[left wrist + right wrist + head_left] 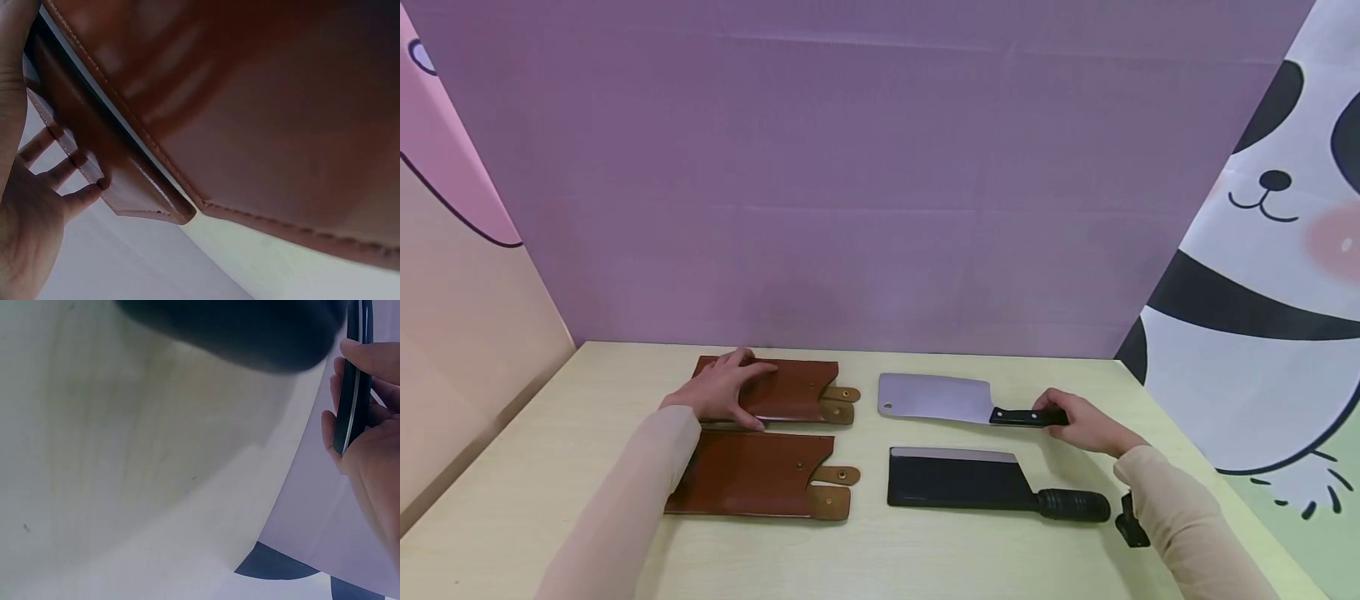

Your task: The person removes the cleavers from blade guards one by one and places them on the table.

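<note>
My right hand (1084, 423) grips the black riveted handle (1026, 417) of a cleaver with a bright steel blade (936, 397). In the right wrist view, thumb and fingers (353, 350) close round that handle. My left hand (721, 387) spreads over the far brown leather knife sheath (793, 387), thumb toward its near edge. Its fingers (84, 197) touch the sheath's surface in the left wrist view. A second brown sheath (752, 475) lies nearer, partly covered by the left sleeve. A dark-bladed cleaver (955, 481) with a ridged black handle (1072, 505) lies below the steel one.
Both sheaths have tan snap straps (837, 475) pointing right. The pale wooden table (880, 558) ends at a purple backdrop (880, 208). A panda-printed panel (1270, 392) stands at the right. A black wrist strap piece (1131, 525) hangs by the right sleeve.
</note>
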The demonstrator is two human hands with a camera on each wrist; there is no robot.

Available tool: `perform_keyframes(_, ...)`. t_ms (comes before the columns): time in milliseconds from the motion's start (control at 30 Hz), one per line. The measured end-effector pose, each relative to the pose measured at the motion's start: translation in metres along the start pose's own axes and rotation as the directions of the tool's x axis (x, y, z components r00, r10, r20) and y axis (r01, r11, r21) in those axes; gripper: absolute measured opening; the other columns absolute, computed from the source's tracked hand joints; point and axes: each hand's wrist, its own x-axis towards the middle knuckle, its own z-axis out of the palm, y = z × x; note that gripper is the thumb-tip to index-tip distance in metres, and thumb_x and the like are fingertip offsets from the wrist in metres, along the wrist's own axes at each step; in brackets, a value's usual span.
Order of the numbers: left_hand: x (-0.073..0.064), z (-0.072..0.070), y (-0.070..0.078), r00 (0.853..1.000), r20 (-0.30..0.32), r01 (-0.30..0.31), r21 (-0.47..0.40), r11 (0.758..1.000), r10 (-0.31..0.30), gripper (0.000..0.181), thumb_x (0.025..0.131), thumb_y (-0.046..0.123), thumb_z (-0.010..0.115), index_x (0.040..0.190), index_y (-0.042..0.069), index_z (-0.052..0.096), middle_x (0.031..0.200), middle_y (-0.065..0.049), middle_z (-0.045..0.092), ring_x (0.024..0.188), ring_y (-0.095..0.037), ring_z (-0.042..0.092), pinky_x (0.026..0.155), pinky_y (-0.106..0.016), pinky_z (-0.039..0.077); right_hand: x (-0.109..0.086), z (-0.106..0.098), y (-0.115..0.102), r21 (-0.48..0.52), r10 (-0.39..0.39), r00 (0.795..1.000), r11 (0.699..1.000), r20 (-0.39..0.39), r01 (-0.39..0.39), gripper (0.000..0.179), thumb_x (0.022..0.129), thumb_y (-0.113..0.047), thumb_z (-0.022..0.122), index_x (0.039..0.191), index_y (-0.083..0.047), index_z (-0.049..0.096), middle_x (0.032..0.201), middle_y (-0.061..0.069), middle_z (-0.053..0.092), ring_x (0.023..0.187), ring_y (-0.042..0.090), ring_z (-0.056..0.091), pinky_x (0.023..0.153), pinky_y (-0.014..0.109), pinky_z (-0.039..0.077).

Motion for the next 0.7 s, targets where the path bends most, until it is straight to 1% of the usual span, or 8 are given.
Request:
perform_keyframes(133, 0.0012, 0.0022, -0.0015, 1.0, 0.003, -0.008, 0.003, 1.0, 0.008, 0.095, 0.054, 0.065, 0.075, 0.135, 0.025, 0.046, 0.129, -0.012, 0.039, 0.119, -0.033, 0.04, 0.094, -0.058, 0.034, -0.0004, 0.0004, 0.0006, 0.0, 0.001, 1.0, 1.0, 0.001, -0.001, 0.022, 0.076, 0.001, 0.063, 0.097, -0.001, 0.055, 0.09, 0.005, 0.06, 0.082, 0.015, 0.051, 0.074, 0.028, 0.043)
perform_keyframes(367, 0.0021, 0.0011, -0.0004, 1.0, 0.02, 0.014, 0.01, 1.0, -0.014, 0.094, 0.054, 0.061, 0.078, 0.135, 0.024, 0.046, 0.128, -0.012, 0.04, 0.116, -0.033, 0.041, 0.092, -0.056, 0.038, 0.0021, 0.0013, 0.0047, 0.002, -0.01, 1.0, 1.0, 0.0, 0.01, 0.023, 0.075, 0.002, 0.063, 0.097, -0.002, 0.056, 0.09, 0.005, 0.06, 0.082, 0.014, 0.051, 0.074, 0.027, 0.042)
perform_keyframes(500, 0.0019, -0.0002, 0.0001, 0.998, 0.058, 0.039, 0.007, 0.999, -0.039, 0.094, 0.056, 0.06, 0.077, 0.136, 0.025, 0.044, 0.13, -0.013, 0.039, 0.12, -0.033, 0.039, 0.093, -0.057, 0.037, 0.0035, 0.0027, 0.0064, 0.007, -0.028, 1.0, 1.0, -0.007, 0.028, 0.022, 0.076, 0.003, 0.063, 0.096, -0.002, 0.056, 0.089, 0.004, 0.06, 0.08, 0.015, 0.053, 0.074, 0.027, 0.043)
perform_keyframes(700, 0.0021, -0.0023, -0.0011, 0.991, 0.117, 0.071, -0.003, 0.997, -0.07, 0.093, 0.058, 0.06, 0.076, 0.137, 0.025, 0.041, 0.136, -0.014, 0.036, 0.126, -0.037, 0.033, 0.095, -0.06, 0.034, 0.0053, 0.0028, 0.0063, 0.007, -0.044, 0.999, 0.999, -0.009, 0.044, 0.022, 0.075, 0.002, 0.062, 0.096, -0.001, 0.057, 0.088, 0.004, 0.061, 0.081, 0.014, 0.053, 0.074, 0.027, 0.043)
